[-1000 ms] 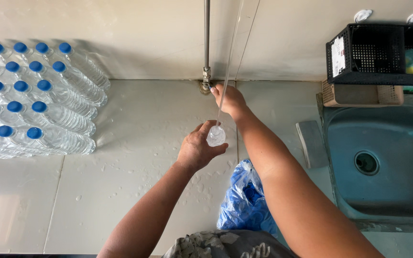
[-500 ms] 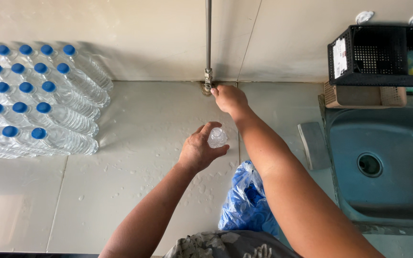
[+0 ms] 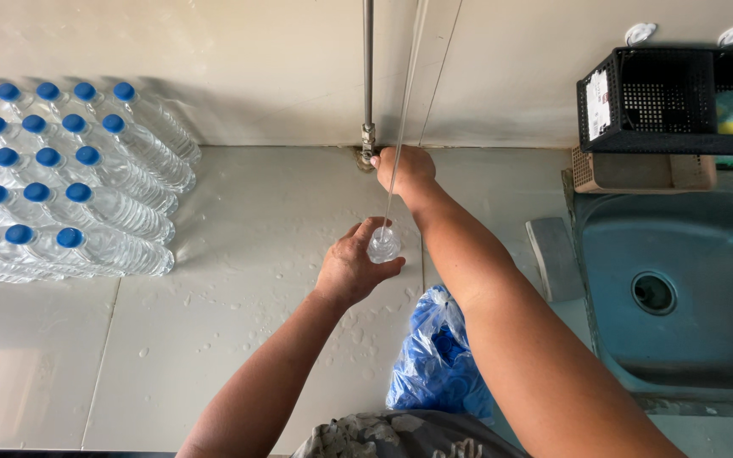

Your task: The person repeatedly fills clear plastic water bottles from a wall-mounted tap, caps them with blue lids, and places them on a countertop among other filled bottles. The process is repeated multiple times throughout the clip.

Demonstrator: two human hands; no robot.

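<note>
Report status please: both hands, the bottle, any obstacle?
Left hand grips clear bottle under thin tube. Right hand on pipe valve. Nothing blocking.

The right hand (image 3: 406, 167) hides the valve it grips, and the left edge crops the stacked bottles (image 3: 61, 182).

A single head-worn camera looks steeply down from above the person, close over both forearms. It faces forward toward the wall beyond the right hand (image 3: 406, 168). The left hand (image 3: 351, 270) sits near the frame's middle. The view reaches left of the hands and right of them; no second view overlaps.
</note>
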